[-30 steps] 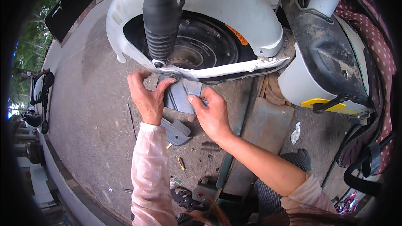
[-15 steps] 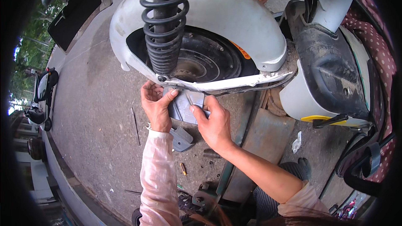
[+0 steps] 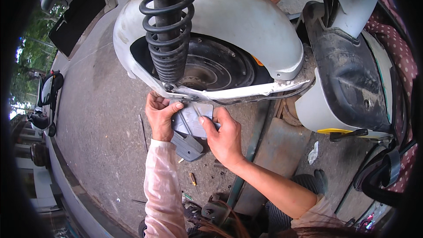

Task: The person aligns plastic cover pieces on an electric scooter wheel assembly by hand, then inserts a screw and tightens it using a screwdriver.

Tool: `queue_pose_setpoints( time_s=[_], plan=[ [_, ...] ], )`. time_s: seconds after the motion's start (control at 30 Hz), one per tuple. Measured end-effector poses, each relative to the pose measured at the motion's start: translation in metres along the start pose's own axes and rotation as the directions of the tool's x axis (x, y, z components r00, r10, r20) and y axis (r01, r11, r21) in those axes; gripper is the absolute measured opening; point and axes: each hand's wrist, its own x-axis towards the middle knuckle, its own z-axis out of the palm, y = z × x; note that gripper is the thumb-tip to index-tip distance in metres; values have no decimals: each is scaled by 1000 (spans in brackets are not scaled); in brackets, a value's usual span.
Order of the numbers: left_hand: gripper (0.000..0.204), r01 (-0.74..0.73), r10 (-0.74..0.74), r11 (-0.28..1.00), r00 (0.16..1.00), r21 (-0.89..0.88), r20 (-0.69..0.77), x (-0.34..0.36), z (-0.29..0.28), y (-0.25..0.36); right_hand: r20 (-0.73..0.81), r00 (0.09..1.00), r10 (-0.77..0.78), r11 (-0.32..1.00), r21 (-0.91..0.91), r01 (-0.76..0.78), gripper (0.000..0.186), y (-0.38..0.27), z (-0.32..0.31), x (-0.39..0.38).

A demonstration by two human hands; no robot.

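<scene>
Your left grip (image 3: pixel 161 117) pinches the upper left corner of the flat, bluish-grey, ridged rectangular plate (image 3: pixel 189 117), its thumb over the near face. Your right grip (image 3: pixel 222 134) pinches the plate's right edge, thumb in front and fingers partly hidden behind. The plate sits just under the white-painted metal bar (image 3: pixel 246 90), close to the foot of the black coil-spring shock absorber (image 3: pixel 169 31); you can't tell from here whether its top edge touches the bar.

The step in hand looks like lining that plate up at the bar's underside, beside the rounded silver-grey mudguard (image 3: pixel 229 13). From this hold, the next move calls for a steady left pinch at the corner, with small tilting corrections from your right, and fingers clear of the narrow gap below the bar.

Under the plate, the dark-grey moulded plastic piece (image 3: pixel 188 147) lies on the rough grey ground (image 3: pixel 101 119), near the small yellow-handled screwdriver (image 3: pixel 193 179). Neither is in your grip.
</scene>
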Motion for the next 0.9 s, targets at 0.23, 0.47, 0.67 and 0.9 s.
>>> queue_pose_setpoints(
  time_s=[0.23, 0.47, 0.67, 0.9],
  plan=[
    [46, -46, 47, 999, 998, 24, -40, 2, 8, -4, -6, 1000, -8, 998, -62, 7, 18, 0, -5, 9],
    [46, -101, 109, 984, 993, 147, -52, 7, 7, -6, -46, 999, -22, 1000, -12, 21, 21, 0, -1, 10],
    [45, -82, 106, 965, 991, 248, -87, 6, 10, -2, -62, 998, -23, 999, -28, 21, 22, -5, -1, 10],
    [36, -82, 436, 577, 873, 813, -221, -14, 24, 3, -45, 996, 82, 996, 43, -80, 23, 7, 1, 16]
  ],
)
